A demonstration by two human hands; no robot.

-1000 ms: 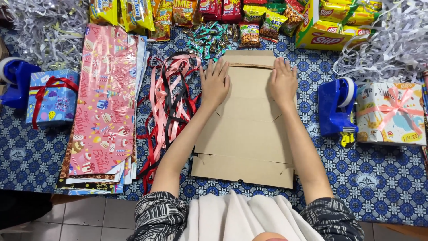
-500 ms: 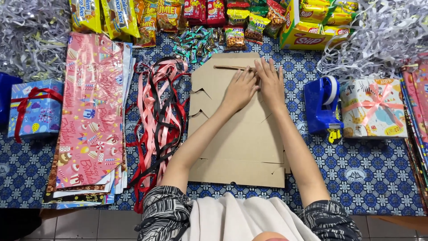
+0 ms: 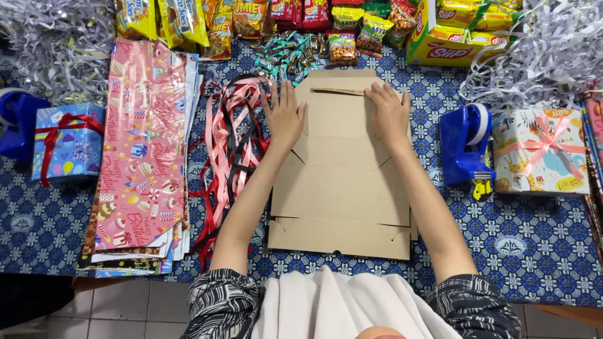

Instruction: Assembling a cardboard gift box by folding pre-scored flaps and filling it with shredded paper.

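Centrally, one flat cardboard box blank (image 3: 339, 188) on the patterned table (image 3: 540, 251), unassembled: flaps not yet raised. Left hand (image 3: 284, 116) and right hand (image 3: 389, 113) press its far end, fingers spread flat, pinching nothing. Ribbons (image 3: 229, 144) lie beside.

Counts, head view: 1 flat cardboard box blank (image 3: 342, 188) on the desk (image 3: 534, 251). 2 hands on it: left hand (image 3: 284, 116), right hand (image 3: 389, 113). 2 blue tape dispensers: one at right (image 3: 463, 144), one at far left (image 3: 16, 122), partly cut off. 2 wrapped gift boxes: blue w/ red ribbon (image 3: 66, 144), white w/ pink ribbon (image 3: 540, 150). 1 stack of wrapping paper sheets (image 3: 141, 157), sheet count can't be told. 1 bunch of ribbons (image 3: 229, 144), pink, red & black. 2 heaps of shredded paper: left (image 3: 56, 44), right (image 3: 546, 50). 1 yellow carton of snacks (image 3: 452, 37). Approx. a dozen loose snack packets (image 3: 251, 16) along the top; small candies (image 3: 282, 56) too many to count.
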